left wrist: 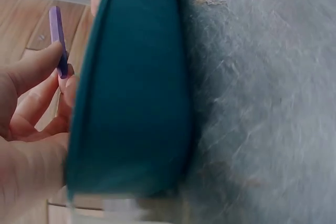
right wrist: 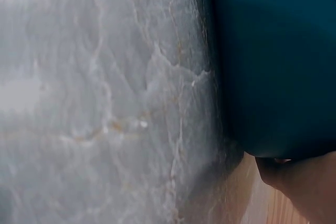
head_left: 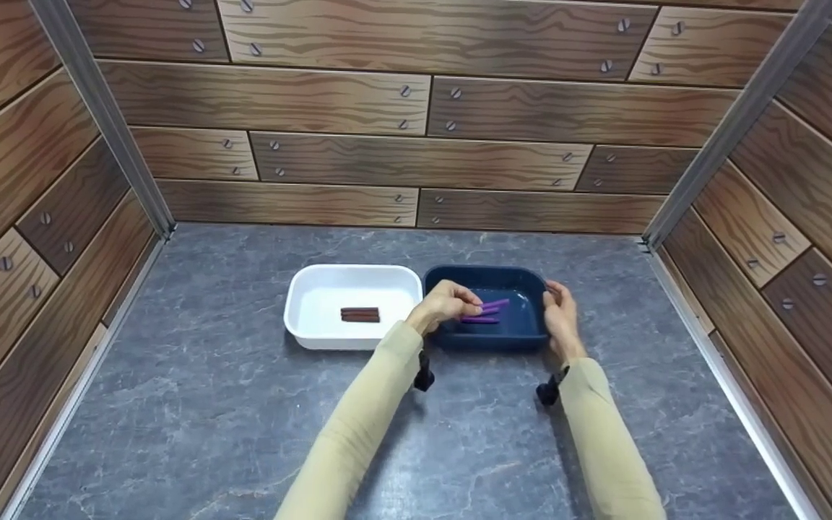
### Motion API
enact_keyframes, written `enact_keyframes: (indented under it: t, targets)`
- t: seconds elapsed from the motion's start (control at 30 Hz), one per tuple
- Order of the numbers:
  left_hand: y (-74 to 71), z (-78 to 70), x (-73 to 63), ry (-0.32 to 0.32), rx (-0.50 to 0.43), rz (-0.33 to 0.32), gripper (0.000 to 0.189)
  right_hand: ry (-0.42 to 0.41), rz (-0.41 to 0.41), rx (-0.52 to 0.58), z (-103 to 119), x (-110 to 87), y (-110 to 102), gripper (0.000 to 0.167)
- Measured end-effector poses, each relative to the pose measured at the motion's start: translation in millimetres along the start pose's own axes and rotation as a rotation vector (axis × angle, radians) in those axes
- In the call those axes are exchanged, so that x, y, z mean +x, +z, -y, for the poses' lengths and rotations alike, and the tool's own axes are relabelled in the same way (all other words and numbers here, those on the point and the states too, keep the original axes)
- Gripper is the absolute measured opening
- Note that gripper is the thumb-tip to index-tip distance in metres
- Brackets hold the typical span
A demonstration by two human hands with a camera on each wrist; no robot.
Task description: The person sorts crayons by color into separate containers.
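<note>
My left hand [head_left: 448,302] reaches over the left side of a dark blue rectangular dish [head_left: 492,342]. Between its thumb and fingers it pinches a slim purple stick [left wrist: 59,40], above the rim in the left wrist view. More purple sticks [head_left: 484,320] lie in the dish below that hand; its fingers partly cover them. At the dish's right end, my right hand [head_left: 562,314] holds the side by the rim. In the right wrist view, part of that hand [right wrist: 310,187] shows against the dish's outer wall [right wrist: 278,77].
A white dish [head_left: 353,344] stands just left of the blue one, with a few dark brown sticks [head_left: 360,315] side by side in it. Both stand on a grey marbled tabletop [head_left: 206,375]. Wood-patterned walls [head_left: 416,159] rise at the back and both sides.
</note>
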State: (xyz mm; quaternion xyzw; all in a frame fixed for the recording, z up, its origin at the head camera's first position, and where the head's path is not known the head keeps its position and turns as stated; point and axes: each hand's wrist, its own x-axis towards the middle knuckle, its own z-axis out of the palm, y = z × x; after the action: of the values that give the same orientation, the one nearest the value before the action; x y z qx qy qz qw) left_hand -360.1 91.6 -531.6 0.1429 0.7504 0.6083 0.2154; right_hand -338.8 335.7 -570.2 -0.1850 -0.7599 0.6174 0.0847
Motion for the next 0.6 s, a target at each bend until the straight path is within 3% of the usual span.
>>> enact_keyframes:
  t: [0.17, 0.37, 0.6]
  targets:
    - [10.0, 5.4, 10.5, -0.038, -0.031, -0.098, 0.016, -0.005, -0.004, -0.002, 0.4, -2.3, -1.3, 0.042]
    - [16.4, 7.0, 18.3, -0.078, 0.099, -0.277, 0.007, -0.005, 0.017, -0.011, 0.9, -2.6, -2.3, 0.043]
    - [12.8, 11.5, 22.7, -0.110, 0.229, -0.315, 0.008, -0.007, 0.015, -0.002, 0.0, -3.8, 2.2, 0.043]
